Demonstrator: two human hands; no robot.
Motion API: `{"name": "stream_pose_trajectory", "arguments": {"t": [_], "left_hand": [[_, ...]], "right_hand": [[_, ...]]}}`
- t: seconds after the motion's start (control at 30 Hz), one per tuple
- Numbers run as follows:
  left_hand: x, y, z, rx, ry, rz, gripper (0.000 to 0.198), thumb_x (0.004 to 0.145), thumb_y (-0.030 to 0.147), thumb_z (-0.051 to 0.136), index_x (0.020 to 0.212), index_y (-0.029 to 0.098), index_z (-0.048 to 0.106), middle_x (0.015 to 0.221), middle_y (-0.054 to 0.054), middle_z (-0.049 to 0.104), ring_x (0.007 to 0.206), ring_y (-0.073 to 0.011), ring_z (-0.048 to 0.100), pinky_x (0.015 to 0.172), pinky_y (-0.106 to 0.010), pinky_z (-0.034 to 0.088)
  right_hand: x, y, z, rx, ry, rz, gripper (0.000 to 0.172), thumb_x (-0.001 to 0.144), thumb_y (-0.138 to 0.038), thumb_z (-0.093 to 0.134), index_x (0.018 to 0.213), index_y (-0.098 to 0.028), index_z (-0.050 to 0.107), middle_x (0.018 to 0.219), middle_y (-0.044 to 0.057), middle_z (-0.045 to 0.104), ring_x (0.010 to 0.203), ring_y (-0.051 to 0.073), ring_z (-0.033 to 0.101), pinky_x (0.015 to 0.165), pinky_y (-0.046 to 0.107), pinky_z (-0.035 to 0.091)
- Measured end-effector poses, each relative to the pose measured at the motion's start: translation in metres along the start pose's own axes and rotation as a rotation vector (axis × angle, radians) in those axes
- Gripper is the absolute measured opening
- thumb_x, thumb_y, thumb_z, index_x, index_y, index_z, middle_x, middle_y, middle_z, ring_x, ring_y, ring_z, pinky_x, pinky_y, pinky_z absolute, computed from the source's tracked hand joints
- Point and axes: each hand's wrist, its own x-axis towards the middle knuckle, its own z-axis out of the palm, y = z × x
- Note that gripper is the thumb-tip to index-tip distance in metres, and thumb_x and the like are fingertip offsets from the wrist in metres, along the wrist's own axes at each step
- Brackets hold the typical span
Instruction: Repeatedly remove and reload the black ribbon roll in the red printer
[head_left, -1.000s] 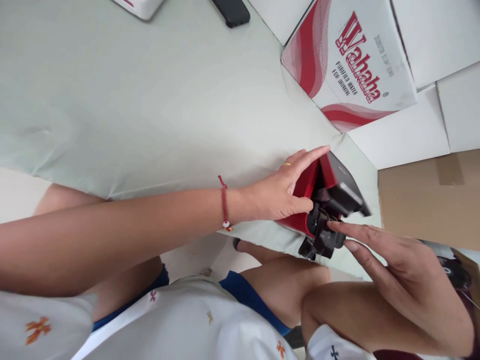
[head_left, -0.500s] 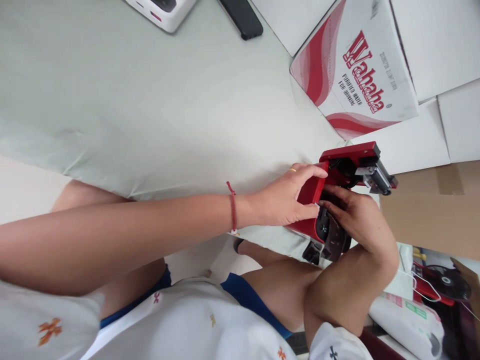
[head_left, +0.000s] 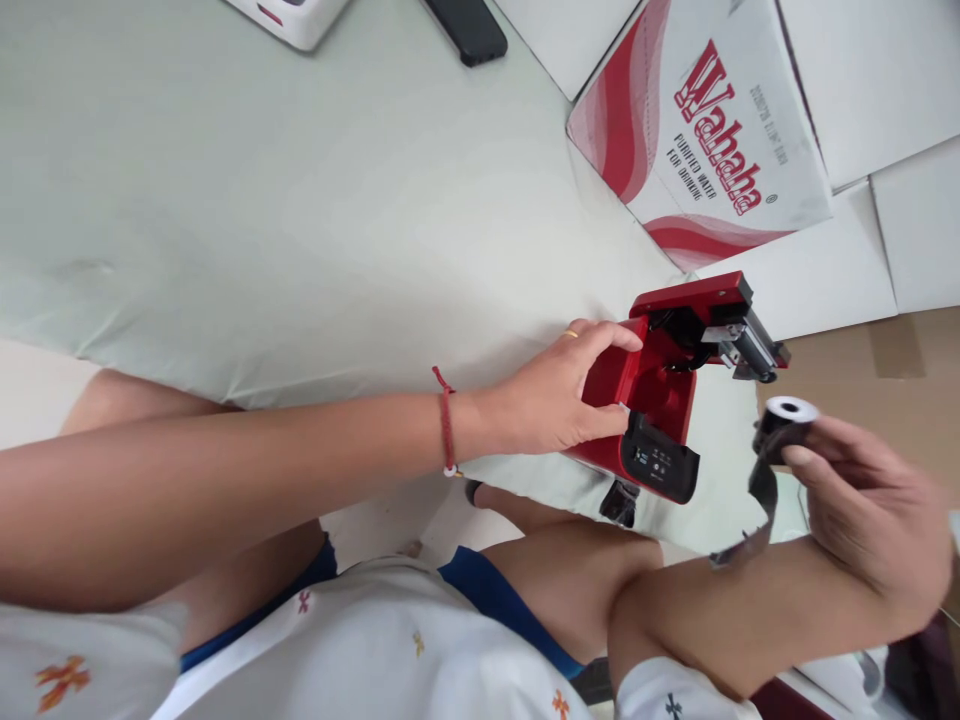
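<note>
My left hand point(head_left: 551, 392), with a red cord bracelet at the wrist, grips the near side of a red printer point(head_left: 664, 385), its thumb and finger spread along the rim. The printer's lid point(head_left: 694, 295) is swung open with a dark metal mechanism on its end, and the red bay inside is exposed. A black panel point(head_left: 661, 462) with small markings forms its lower end. Off to the right, my right hand point(head_left: 874, 500) pinches a small roll of dark ribbon point(head_left: 776, 432) with a white end. A loose strip of it hangs down over my forearm.
A white Wahaha water carton point(head_left: 705, 150) stands beyond the printer among other white boxes. Brown cardboard point(head_left: 862, 370) is at the right. A black phone-like object point(head_left: 472, 35) and a white device point(head_left: 300, 22) lie on the pale cloth-covered table point(head_left: 300, 220).
My right hand has drawn the dark ribbon roll out of the printer and moved right with it. My left hand stays on the housing. The view has shifted slightly.
</note>
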Motion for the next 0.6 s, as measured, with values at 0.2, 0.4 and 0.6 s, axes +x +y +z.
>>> {"name": "stream_pose_trajectory", "arguments": {"t": [0.2,0.4,0.6], "left_hand": [[-0.001,-0.002,0.0,0.014,-0.009,0.002,0.048,0.086,0.018,0.07,0.131,0.025,0.057,0.138,-0.011,0.055,0.129,-0.0284,0.06,0.118,-0.055,0.05],[0.0,-0.004,0.001,0.023,0.011,0.018,0.049,0.083,0.017,0.071,0.129,0.028,0.057,0.142,-0.01,0.056,0.138,-0.0301,0.056,0.124,-0.058,0.047],[0.002,-0.005,0.001,0.043,0.009,0.007,0.055,0.08,0.019,0.072,0.133,0.028,0.057,0.145,-0.01,0.053,0.141,-0.0302,0.056,0.127,-0.057,0.043]], "right_hand": [[0.042,0.046,0.028,-0.443,-0.387,0.191,0.055,0.072,-0.058,0.075,0.11,-0.02,0.083,0.105,0.013,0.084,0.097,0.034,0.075,0.09,0.047,0.057],[0.03,0.043,0.035,-0.402,-0.382,0.059,0.064,0.084,-0.063,0.074,0.133,-0.021,0.078,0.064,-0.003,0.062,0.061,0.017,0.052,0.06,0.031,0.044],[0.014,0.006,0.071,-0.147,-0.723,-0.13,0.032,0.089,-0.035,0.075,0.119,-0.023,0.081,0.106,0.005,0.08,0.097,0.023,0.074,0.088,0.034,0.062]]}}
